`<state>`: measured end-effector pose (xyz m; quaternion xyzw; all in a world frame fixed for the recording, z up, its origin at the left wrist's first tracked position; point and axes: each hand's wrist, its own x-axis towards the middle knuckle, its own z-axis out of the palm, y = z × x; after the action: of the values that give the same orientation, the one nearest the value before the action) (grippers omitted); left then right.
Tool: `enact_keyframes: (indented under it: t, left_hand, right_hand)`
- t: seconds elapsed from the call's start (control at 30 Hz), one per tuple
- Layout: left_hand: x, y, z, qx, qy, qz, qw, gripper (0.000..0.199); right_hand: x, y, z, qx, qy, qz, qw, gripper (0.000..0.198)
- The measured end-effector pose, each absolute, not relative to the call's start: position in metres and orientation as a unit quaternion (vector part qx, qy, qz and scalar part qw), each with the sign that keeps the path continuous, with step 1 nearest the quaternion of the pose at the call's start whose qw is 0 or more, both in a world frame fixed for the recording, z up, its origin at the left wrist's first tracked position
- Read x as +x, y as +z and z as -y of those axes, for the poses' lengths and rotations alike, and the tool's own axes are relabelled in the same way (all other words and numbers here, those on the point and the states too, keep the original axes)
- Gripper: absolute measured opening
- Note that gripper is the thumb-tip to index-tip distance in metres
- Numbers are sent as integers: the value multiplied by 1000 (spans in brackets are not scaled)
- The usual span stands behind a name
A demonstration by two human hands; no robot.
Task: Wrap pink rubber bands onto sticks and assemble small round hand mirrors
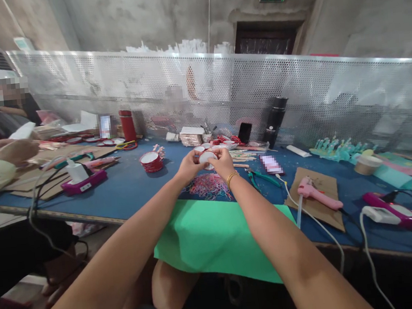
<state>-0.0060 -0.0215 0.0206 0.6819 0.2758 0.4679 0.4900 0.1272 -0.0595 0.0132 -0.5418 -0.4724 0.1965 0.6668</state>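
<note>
Between my two hands is a small round white disc with a red rim, held above the table. My left hand grips its left edge with closed fingers, and my right hand pinches its right edge. Just below them lies a heap of thin multicoloured bands or strings. A green sheet hangs over the table's front edge beneath my forearms. To the left stands a stack of similar red-rimmed discs. Beyond my hands lie more red-and-white round pieces.
Teal-handled pliers and a pink glue gun on cardboard lie rightward. Magenta power strips with trailing cords sit at both sides. A black bottle and red flask stand behind. A co-worker's hand is far left.
</note>
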Motion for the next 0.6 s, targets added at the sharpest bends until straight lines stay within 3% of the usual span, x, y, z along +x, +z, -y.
enact_keyframes:
  t: [0.6]
  left_hand:
    - [-5, 15, 16, 691, 477, -239, 488, 51]
  right_hand:
    - [128, 10, 57, -554, 185, 469, 662, 39]
